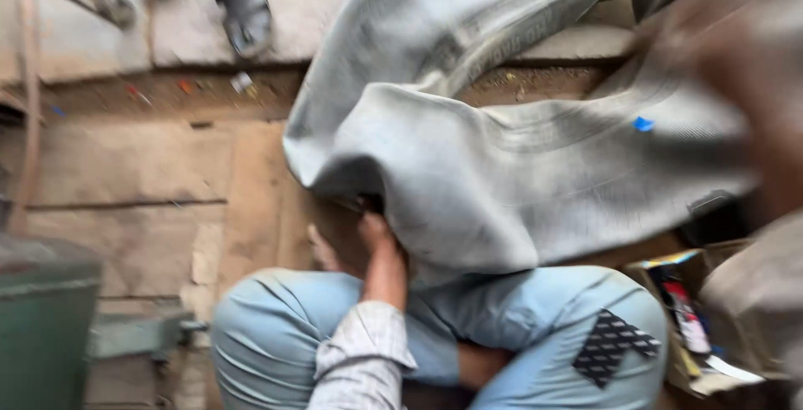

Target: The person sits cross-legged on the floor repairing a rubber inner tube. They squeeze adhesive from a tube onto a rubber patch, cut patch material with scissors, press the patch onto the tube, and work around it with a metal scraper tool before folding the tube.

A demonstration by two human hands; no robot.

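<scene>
A large grey rubber inner tube (519, 167) hangs folded and limp over my lap, filling the middle and right of the head view. My left hand (378, 238), on an arm in a checked sleeve, reaches up and grips the tube's lower left edge. My right hand (740, 58) is a motion-blurred shape at the tube's upper right, closed on the rubber there. A small blue patch (642, 124) sits on the tube's right side. I sit with knees bent in light blue jeans (276, 335).
Worn wooden boards (150, 167) cover the floor ahead. A green metal container (42, 326) stands at the lower left. An open cardboard box (686, 310) with small packets is at the lower right. A dark sandal (242, 4) lies at the top.
</scene>
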